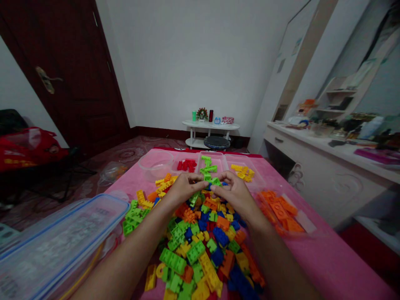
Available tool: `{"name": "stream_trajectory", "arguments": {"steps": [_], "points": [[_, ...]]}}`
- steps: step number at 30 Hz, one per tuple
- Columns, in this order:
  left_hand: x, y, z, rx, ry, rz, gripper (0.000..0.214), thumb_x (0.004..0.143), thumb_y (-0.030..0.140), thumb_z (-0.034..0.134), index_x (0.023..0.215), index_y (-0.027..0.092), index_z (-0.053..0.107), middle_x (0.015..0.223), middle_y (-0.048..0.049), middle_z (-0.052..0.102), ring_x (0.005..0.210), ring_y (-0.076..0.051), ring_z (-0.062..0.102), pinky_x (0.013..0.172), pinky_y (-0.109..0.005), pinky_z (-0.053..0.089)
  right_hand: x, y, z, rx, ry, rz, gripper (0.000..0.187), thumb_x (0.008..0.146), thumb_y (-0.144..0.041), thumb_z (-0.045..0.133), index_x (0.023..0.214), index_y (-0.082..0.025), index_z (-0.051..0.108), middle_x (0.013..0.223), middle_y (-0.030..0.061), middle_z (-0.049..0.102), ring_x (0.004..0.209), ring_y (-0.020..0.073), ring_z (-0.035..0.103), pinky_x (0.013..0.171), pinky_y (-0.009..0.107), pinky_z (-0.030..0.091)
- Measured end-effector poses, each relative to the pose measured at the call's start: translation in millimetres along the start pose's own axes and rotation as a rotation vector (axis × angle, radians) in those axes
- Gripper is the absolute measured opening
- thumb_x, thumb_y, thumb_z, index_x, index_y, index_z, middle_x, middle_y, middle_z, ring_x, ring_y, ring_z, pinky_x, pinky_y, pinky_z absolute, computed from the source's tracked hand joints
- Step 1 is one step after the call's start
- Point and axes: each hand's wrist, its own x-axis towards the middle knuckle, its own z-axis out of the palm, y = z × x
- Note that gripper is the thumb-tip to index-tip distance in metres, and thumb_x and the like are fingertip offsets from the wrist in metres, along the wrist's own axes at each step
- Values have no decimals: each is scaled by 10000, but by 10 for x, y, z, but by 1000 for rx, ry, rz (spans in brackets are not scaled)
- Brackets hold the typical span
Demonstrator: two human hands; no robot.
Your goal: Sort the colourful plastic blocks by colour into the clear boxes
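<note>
My left hand [189, 187] and my right hand [233, 195] meet over the far part of a big heap of toy building bricks [204, 225]. Their curled fingers close from both sides on a green building brick [215, 181], with a bit of blue showing by the fingertips. The fingers partly cover it, so its full shape is hidden. Just beyond the hands, a clear tray [224, 163] has several green bricks [206, 163] in it. Green, yellow, orange, blue and red bricks lie mixed beneath both wrists.
Red bricks [187, 165] and yellow bricks [243, 171] lie in clear trays at the back. A round clear tub [155, 164] stands left of them. Orange bricks [281, 211] fill a tray at right. A blue-rimmed lid [71, 241] lies at left on the pink-covered table [337, 254].
</note>
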Motion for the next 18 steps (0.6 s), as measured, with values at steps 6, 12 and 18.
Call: {"name": "stream_trajectory", "arguments": {"steps": [6, 12, 18], "points": [[-41, -55, 24, 85, -94, 13, 339, 760, 433, 610, 740, 113, 720, 624, 0, 601, 592, -118, 503, 563, -213, 365, 9, 13, -7, -179, 39, 20, 346, 728, -353, 620, 1028, -186, 578, 1012, 64, 653, 440, 83, 551, 428, 240, 458], [-61, 24, 17, 72, -118, -26, 420, 724, 525, 622, 676, 113, 692, 572, 12, 546, 556, -103, 458, 537, -211, 330, 23, -25, -140, -356, -8, -104, 259, 696, -232, 637, 935, -155, 702, 960, 76, 712, 888, 208, 651, 818, 329, 493], [-28, 50, -84, -184, 207, -103, 443, 730, 561, 631, 768, 125, 698, 708, -23, 623, 632, -109, 537, 558, -191, 405, 11, -145, -155, -360, 102, -131, 288, 725, -240, 614, 990, -181, 709, 1054, 71, 699, 979, 214, 626, 877, 341, 463]]}}
